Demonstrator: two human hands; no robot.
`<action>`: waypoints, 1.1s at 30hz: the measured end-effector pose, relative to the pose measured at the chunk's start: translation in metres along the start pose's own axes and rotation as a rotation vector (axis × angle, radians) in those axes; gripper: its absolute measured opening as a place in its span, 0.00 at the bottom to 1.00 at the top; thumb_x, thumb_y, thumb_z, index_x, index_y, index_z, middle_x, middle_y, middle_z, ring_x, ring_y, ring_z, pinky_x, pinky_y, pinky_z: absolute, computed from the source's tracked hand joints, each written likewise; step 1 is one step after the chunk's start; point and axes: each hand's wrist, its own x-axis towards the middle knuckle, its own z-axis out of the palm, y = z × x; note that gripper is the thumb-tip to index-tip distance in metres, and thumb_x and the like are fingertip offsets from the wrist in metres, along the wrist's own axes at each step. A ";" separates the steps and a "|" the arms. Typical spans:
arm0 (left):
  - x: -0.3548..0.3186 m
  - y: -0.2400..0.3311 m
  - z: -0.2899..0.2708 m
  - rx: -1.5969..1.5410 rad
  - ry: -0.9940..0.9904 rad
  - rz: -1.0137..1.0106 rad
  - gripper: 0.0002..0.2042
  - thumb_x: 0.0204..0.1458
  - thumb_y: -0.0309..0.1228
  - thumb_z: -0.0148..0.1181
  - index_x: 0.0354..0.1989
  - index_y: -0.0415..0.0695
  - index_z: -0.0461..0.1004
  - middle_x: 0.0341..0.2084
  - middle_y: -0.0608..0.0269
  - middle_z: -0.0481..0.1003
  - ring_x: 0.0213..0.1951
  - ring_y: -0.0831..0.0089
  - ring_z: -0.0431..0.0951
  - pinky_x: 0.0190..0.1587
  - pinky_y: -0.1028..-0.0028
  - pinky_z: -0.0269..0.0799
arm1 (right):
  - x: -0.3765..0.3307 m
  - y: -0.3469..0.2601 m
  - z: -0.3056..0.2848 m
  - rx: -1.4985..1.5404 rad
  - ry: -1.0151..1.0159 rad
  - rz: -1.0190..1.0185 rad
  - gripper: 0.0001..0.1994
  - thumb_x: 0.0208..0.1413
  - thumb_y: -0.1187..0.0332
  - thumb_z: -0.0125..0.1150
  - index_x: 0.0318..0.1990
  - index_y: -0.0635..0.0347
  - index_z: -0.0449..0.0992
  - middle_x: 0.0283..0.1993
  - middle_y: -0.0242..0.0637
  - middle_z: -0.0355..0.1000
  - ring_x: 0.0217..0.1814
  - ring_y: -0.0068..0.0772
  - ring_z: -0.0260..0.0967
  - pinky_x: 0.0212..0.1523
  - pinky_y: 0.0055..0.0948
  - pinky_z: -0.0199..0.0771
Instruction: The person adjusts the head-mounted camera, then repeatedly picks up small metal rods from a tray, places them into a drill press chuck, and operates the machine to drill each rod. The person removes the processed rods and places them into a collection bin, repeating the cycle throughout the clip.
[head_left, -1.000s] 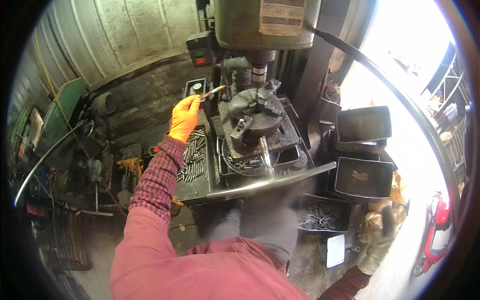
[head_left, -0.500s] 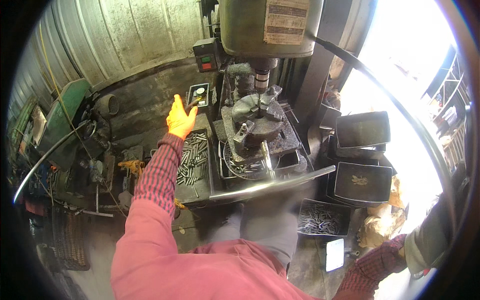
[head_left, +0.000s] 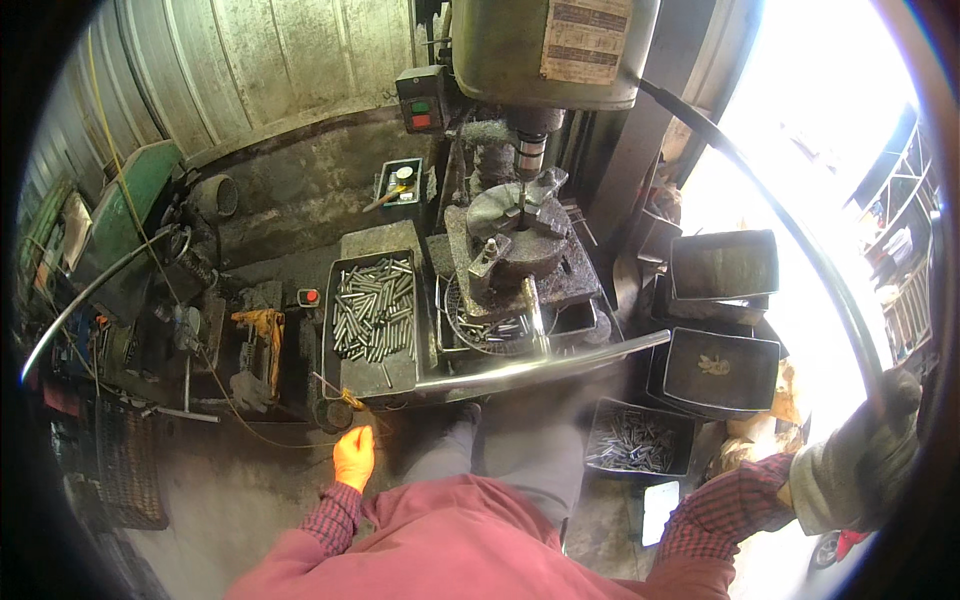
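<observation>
My left hand (head_left: pixel 353 457), in an orange glove, is closed in a fist low in front of my body. Its curled fingers hide whatever may be inside. Just beyond it, a yellow-handled tool (head_left: pixel 350 398) lies by the bench edge. At the far right, my right hand (head_left: pixel 868 450) wears a grey glove with dark fingers and grips the lower end of a long curved lever (head_left: pixel 800 225). That lever runs up to the drill press (head_left: pixel 550 55). Below the chuck (head_left: pixel 531 152), the drill bit points down into a round clamping fixture (head_left: pixel 515 235).
A tray (head_left: pixel 424 330) of short metal pins stands left of the fixture. Behind it, a brush (head_left: pixel 387 197) rests in a small box (head_left: pixel 404 166). A bin (head_left: pixel 600 425) of pins sits on the floor. Dark bins (head_left: pixel 725 262) stack at right. A shiny bar (head_left: pixel 545 365) crosses the front.
My left hand has come back from beside the brush to low in front of me, its fingers now curled. The brush lies in the small box. My right hand has shifted slightly upward.
</observation>
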 end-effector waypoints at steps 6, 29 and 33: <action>-0.038 -0.136 -0.013 -0.244 0.086 -0.528 0.18 0.67 0.39 0.58 0.27 0.38 0.78 0.18 0.62 0.75 0.23 0.70 0.75 0.29 0.66 0.69 | -0.039 -0.006 0.012 0.404 0.249 -0.012 0.23 0.69 0.40 0.57 0.46 0.51 0.83 0.34 0.24 0.79 0.33 0.21 0.75 0.36 0.25 0.74; -0.063 -0.216 -0.005 0.048 0.105 -0.623 0.20 0.67 0.41 0.59 0.30 0.34 0.79 0.23 0.51 0.78 0.27 0.65 0.76 0.36 0.59 0.73 | -0.119 -0.036 0.018 3.677 -0.061 0.858 0.22 0.75 0.50 0.50 0.39 0.65 0.69 0.37 0.35 0.64 0.49 0.25 0.69 0.76 0.54 0.50; -0.065 -0.225 -0.006 0.070 0.107 -0.542 0.19 0.70 0.39 0.58 0.31 0.36 0.79 0.21 0.58 0.79 0.22 0.69 0.78 0.28 0.66 0.73 | -0.135 -0.036 0.043 3.297 -0.088 1.140 0.24 0.79 0.50 0.42 0.40 0.65 0.69 0.35 0.30 0.64 0.43 0.16 0.68 0.71 0.46 0.57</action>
